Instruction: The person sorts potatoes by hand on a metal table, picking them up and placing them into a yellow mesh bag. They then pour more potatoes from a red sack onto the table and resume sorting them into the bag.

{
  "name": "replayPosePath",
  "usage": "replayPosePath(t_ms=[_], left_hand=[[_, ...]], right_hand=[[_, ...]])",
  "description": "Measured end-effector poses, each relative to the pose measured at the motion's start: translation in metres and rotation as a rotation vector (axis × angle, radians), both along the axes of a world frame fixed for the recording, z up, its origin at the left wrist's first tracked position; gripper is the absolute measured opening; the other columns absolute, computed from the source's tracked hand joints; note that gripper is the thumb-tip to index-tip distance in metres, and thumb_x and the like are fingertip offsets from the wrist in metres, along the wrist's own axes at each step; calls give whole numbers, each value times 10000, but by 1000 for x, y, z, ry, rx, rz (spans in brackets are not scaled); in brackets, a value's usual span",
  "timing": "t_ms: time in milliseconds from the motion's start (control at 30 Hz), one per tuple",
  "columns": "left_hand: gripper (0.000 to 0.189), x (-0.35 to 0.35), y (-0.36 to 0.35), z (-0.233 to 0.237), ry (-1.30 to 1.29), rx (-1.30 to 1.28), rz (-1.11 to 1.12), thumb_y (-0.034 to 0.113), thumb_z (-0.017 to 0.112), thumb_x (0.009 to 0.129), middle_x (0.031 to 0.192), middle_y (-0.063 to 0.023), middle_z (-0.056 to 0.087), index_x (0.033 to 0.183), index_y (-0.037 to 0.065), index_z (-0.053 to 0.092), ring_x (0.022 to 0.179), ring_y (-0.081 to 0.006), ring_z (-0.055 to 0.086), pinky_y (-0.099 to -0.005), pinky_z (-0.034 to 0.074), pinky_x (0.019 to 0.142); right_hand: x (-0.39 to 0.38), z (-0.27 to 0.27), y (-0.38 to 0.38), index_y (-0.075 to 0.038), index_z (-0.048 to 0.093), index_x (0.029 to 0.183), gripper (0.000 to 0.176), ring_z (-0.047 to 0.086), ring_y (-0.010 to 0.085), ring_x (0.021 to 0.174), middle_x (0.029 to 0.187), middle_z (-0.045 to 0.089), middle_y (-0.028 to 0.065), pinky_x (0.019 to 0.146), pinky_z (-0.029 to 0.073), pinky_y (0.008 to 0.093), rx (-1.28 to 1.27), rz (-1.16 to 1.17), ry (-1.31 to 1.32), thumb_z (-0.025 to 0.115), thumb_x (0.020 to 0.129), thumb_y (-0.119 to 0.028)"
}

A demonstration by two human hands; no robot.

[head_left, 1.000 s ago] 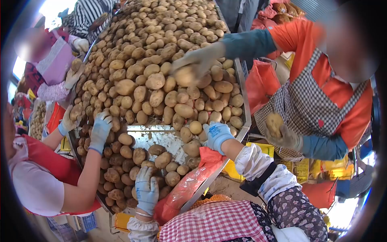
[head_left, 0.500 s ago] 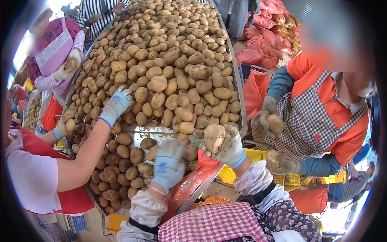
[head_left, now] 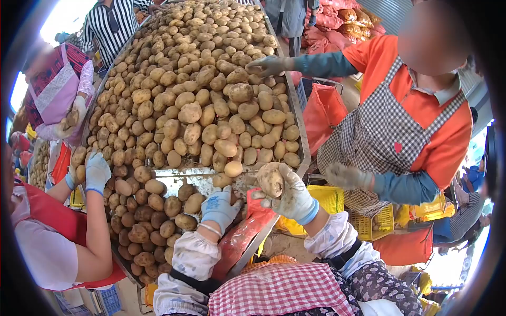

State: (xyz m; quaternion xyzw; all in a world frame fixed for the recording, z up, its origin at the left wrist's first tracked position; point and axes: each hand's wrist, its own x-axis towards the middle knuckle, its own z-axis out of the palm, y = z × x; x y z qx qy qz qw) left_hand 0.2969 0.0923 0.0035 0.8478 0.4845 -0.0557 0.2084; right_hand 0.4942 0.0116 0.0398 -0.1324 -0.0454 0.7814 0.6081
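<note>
In a whitish glove with a blue cuff, my right hand (head_left: 293, 196) grips a large, dirt-marked potato (head_left: 270, 179) above the table's near corner. My left hand (head_left: 220, 209), gloved in light blue and white, is low over the near part of the table with its fingers stretched forward. A brown potato (head_left: 240, 206) is partly visible at its right side; whether they touch is hard to tell. Beyond both hands a big heap of potatoes (head_left: 190, 113) covers the metal-edged table (head_left: 298, 124). A red plastic bag (head_left: 240, 239) hangs over the near edge between my forearms.
Darker potatoes (head_left: 150, 226) lie at the near left. A co-worker's gloved hand (head_left: 97, 171) holds potatoes there. On the right, a person in a checked apron (head_left: 390, 137) reaches over the heap. Yellow crates (head_left: 382, 224) and red sacks (head_left: 324, 113) stand beside the table.
My left hand has slowed and come into focus near the table edge. My right hand still holds the potato, slightly turned. The right co-worker's arm now reaches to the heap; the left co-worker's hand has drawn back.
</note>
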Motion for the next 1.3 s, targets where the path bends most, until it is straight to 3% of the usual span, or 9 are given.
replayPosePath(t_ms=[100, 167, 267, 367, 500, 767, 1100, 1167, 1300], left_hand=[[565, -17, -12, 1, -193, 340, -75, 333, 642, 829, 1145, -193, 566, 1299, 60, 488, 1041, -334, 574, -451, 465, 845], [689, -8, -33, 36, -1204, -674, 279, 279, 722, 780, 1210, -193, 539, 1349, 24, 431, 1162, -333, 506, -445, 422, 948], [794, -20, -43, 39, -1116, 75, -272, 232, 810, 694, 1253, -188, 519, 1352, 13, 424, 1182, -360, 501, -429, 381, 1035], [810, -48, -51, 36, -1038, 5, -86, 222, 817, 675, 1264, -200, 506, 1353, 19, 422, 1158, -365, 514, -435, 410, 1001], [728, -71, -61, 33, -834, 499, -138, 290, 729, 755, 1283, -230, 474, 1353, 27, 408, 1131, -404, 510, -462, 448, 936], [783, -99, -69, 19, -985, 606, -103, 235, 779, 715, 1325, -230, 456, 1369, 44, 392, 1190, -411, 485, -470, 425, 989], [720, -103, -75, -6, -1280, 408, 35, 272, 733, 811, 1259, -223, 522, 1380, 30, 364, 1114, -345, 567, -409, 483, 903], [639, -98, -78, -19, -1281, -120, 132, 341, 624, 893, 1102, -202, 611, 1378, 12, 370, 975, -294, 637, -376, 519, 805], [507, -98, -70, 10, -1025, -260, 185, 346, 381, 1004, 767, -106, 663, 1401, 31, 367, 609, -201, 621, -311, 498, 544]], right_hand=[[-2, -10, -4, -35, 518, 1236, 493, 601, 347, 1039, 1124, 618, 133, 733, 544, 445, 98, 101, -173, 462, 954, -436], [-17, -17, -9, -23, 507, 1249, 494, 593, 339, 1059, 1143, 609, 134, 773, 542, 454, 195, 185, -274, 430, 972, -425], [-57, 14, -18, -20, 451, 1340, 468, 508, 230, 1205, 1294, 535, 107, 1043, 398, 375, 140, -11, -1017, 381, 1008, -343], [-79, 27, -24, -72, 384, 1388, 665, 581, 170, 1025, 1204, 577, 120, 657, 536, 296, 92, 225, -861, 350, 956, -577], [-120, 27, -26, -34, 388, 1373, 623, 602, 243, 1044, 1188, 592, 132, 857, 497, 318, 198, 80, -1375, 478, 943, -476], [-147, 6, -27, 3, 482, 1300, 456, 566, 154, 1050, 1155, 608, 110, 926, 454, 309, 242, -70, -1184, 473, 984, -325], [-148, -3, -35, 10, 300, 1419, 552, 442, 172, 1238, 1369, 441, 109, 1033, 367, 305, 531, -231, -1249, 518, 915, -56], [-148, -2, -33, 19, 282, 1422, 611, 440, 182, 1239, 1381, 415, 126, 1043, 354, 310, 554, -86, -984, 578, 903, -114], [-130, -23, -37, 13, 387, 1341, 582, 524, 170, 1109, 1210, 540, 91, 948, 446, 299, 229, -246, -940, 620, 897, -281]])
